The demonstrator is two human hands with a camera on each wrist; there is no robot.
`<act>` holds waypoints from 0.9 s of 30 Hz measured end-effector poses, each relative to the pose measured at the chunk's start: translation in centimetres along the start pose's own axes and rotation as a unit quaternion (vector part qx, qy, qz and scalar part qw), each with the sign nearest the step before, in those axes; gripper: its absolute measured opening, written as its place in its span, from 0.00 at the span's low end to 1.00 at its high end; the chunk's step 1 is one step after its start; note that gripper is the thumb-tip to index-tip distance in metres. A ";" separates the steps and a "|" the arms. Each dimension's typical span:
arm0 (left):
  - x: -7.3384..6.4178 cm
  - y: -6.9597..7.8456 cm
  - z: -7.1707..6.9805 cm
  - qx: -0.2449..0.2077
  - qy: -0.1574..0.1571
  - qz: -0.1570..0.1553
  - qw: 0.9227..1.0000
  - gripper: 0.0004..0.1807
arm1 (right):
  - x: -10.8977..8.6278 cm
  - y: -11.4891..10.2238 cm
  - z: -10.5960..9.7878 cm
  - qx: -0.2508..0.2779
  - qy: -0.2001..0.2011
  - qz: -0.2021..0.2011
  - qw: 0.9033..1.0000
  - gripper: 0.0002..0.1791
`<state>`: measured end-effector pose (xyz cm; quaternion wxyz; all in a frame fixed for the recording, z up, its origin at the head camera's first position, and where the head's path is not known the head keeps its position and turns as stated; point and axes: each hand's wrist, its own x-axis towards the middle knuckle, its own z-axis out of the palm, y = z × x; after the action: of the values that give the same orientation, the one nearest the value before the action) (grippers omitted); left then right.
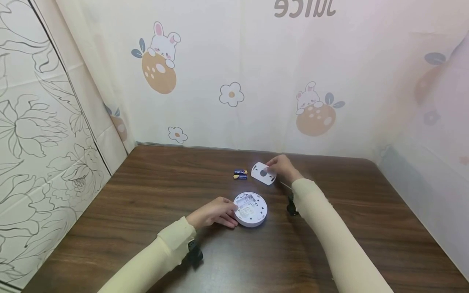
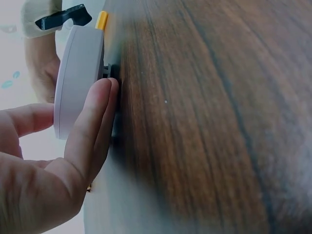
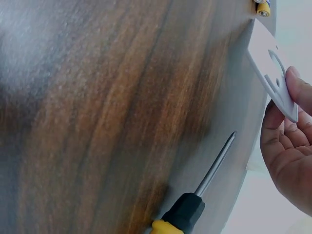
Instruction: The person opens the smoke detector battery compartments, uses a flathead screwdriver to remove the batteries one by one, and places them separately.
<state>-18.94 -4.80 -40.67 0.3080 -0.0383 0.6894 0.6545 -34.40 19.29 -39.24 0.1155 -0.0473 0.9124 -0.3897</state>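
Note:
My left hand (image 1: 217, 212) holds a round white smoke detector (image 1: 258, 219) at its left edge. In the left wrist view, the thumb lies on one face of the smoke detector (image 2: 80, 68) and the fingers reach under the other. Its back faces up, showing a recessed compartment and a printed label. Farther back, my right hand (image 1: 284, 167) pinches a white mounting plate (image 1: 258, 171) by its right side. The right wrist view shows the plate (image 3: 265, 61) tilted above the table, thumb on one face and fingers behind.
Two blue-and-gold batteries (image 1: 240, 175) lie side by side left of the plate. A screwdriver (image 3: 212, 173) with a black and yellow handle lies on the brown wooden table (image 1: 146, 183) by the right wrist. A printed curtain (image 1: 234, 122) hangs behind the table's back edge.

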 end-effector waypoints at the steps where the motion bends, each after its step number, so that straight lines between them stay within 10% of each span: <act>1: -0.1 0.0 0.0 0.001 -0.002 -0.003 1.000 0.17 | 0.0 0.0 -0.1 0.004 0.001 0.000 1.000 0.15; 16: -0.7 -0.3 0.5 0.030 -0.044 -0.001 0.999 0.15 | -0.9 -0.5 -1.0 0.066 -0.013 -0.026 0.997 0.18; 27: -0.2 -0.2 -0.1 0.002 0.002 0.039 0.999 0.20 | -4.1 -1.9 -1.1 0.125 -0.065 -0.028 0.990 0.17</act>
<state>-18.73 -5.00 -40.79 0.2805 -0.0120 0.6925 0.6645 -30.69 19.42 -36.40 0.1686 -0.0831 0.8454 -0.4999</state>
